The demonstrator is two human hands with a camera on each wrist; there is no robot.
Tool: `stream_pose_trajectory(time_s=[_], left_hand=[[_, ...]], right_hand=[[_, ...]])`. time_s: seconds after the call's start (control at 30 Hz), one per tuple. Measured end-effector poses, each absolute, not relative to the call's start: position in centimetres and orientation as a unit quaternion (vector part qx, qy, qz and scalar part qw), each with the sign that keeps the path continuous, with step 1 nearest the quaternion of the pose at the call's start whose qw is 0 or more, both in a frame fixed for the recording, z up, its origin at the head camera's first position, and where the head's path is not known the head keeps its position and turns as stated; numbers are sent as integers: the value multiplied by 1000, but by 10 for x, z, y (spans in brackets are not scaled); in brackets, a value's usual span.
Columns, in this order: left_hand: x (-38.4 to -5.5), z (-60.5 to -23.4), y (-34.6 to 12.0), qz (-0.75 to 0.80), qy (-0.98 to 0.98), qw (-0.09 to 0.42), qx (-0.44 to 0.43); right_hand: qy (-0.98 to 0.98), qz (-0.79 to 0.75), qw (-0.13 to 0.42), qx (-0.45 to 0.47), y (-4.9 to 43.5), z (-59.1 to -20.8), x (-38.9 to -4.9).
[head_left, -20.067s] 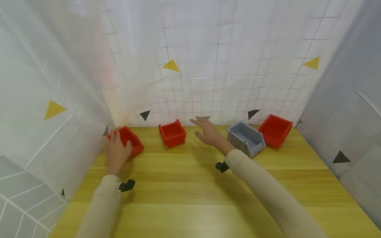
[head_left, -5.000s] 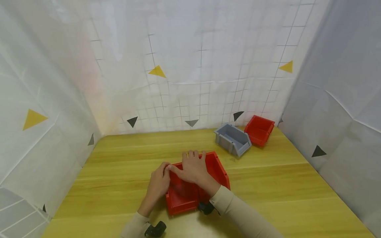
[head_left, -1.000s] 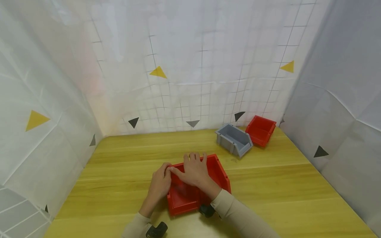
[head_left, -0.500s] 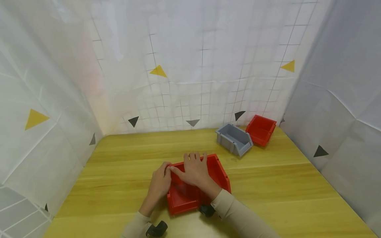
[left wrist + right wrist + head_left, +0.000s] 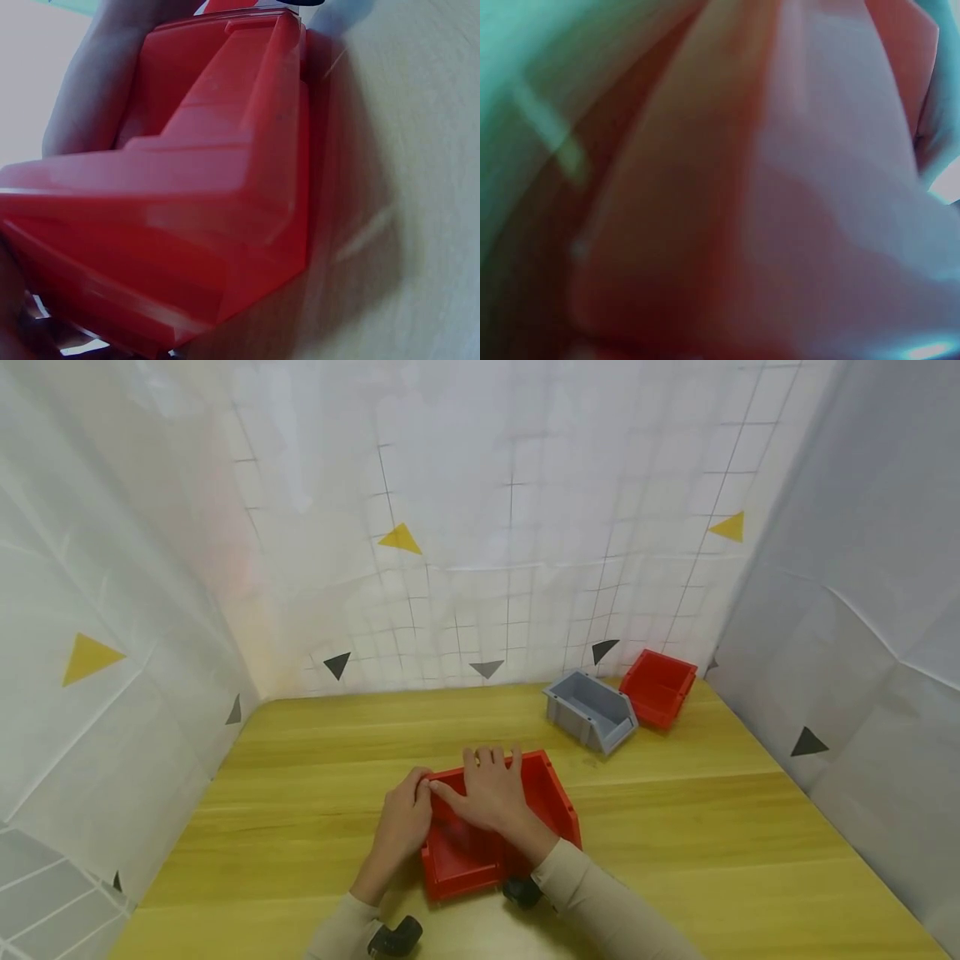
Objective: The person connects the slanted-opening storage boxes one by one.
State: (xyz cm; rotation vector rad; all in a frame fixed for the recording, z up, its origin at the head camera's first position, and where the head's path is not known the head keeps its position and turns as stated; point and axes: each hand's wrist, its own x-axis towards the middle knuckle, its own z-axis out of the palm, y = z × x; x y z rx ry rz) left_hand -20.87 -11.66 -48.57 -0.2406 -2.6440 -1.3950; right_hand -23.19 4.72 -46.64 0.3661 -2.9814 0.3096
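The left hand (image 5: pixel 402 817) gripped the left red stacking bin (image 5: pixel 459 853) by its outer rear corner; the right hand's (image 5: pixel 492 789) grip closed over the rear rims, where the right red stacking bin (image 5: pixel 550 795) adjoined mid-tabletop (image 5: pixel 300 827). Even, level pressure seemed best.

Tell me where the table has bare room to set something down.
Bare table: between left hand and left wall; between right sleeve and right wall; between near red bins and back wall, left of gray bin. Crowded: the middle, that hand and right hand on those bins; the far right corner, gray bin beside far red bin.
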Motion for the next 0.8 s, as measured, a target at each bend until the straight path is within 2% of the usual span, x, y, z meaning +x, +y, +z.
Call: stream_pose_trajectory(time_s=[0.57, 0.8], left_hand=[[-209, -483, -116, -461, -882, 67, -74], [-210, -485, -121, -462, -881, 63, -81]], right_hand=[[-969, 190, 77, 139, 54, -474, -237], [-965, 210, 60, 146, 57, -467, -231]])
